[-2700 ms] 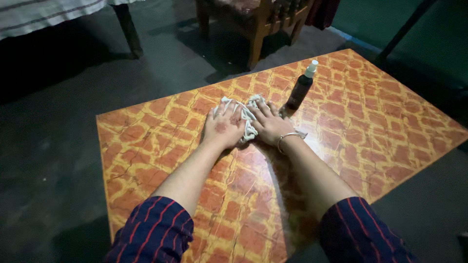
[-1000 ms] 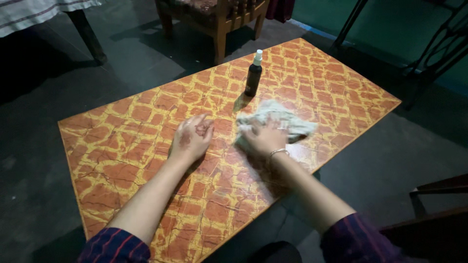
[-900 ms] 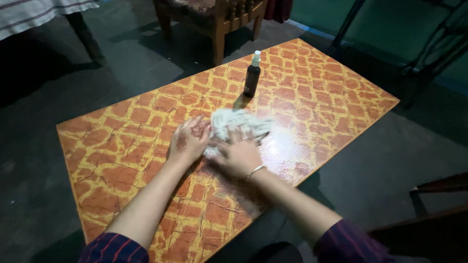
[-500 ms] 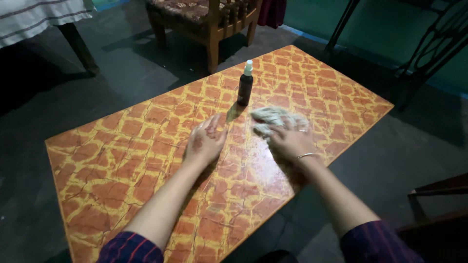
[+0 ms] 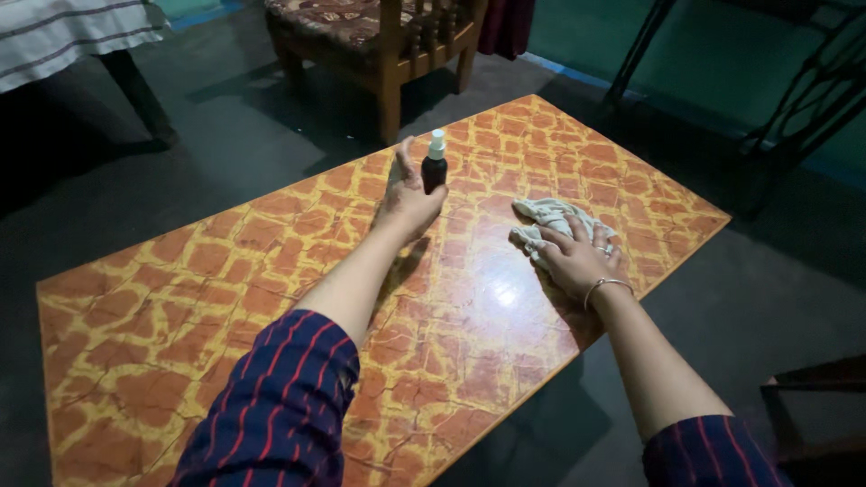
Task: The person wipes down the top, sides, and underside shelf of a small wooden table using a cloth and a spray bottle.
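A low rectangular table (image 5: 271,271) carries everything here. Its top is glossy, patterned in orange-red patches split by yellow veins, and a bright glare sits on it near the middle. It stands on a dark grey floor (image 5: 776,280). 2 things rest directly on the top: 1 small dark spray bottle (image 5: 435,169) with a pale cap, upright toward the far edge, and 1 crumpled whitish cloth (image 5: 552,219), lying flat nearer the right end, apart from the bottle.

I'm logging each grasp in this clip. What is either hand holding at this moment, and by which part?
The left hand grips the dark spray bottle around its body, below the white nozzle. The right hand holds nothing; it presses flat on the pale cloth.
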